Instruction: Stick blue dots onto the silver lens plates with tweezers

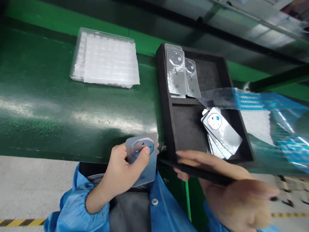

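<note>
My left hand [123,172] is closed on a silvery phone back cover [147,169]. My thumb lies across its octagonal camera ring, beside a small blue spot. Blurred by motion, my right hand [231,190] grips a long thin black tool [205,173], perhaps tweezers. Its far end points left toward the cover's right edge; whether they touch I cannot tell. Just beyond my right fingers is the near wall of a black divided tray [169,129]. Several similar covers [223,133] are fanned out in its near compartment, and more covers [176,72] stand stacked in the far one.
A clear plastic box [77,69] of small white pieces, partly under a white sheet [111,59], sits at the back left of the green bench [48,96]. Clear film with blue strips [251,100] overlaps the tray's right side. A green bar [280,79] runs at far right.
</note>
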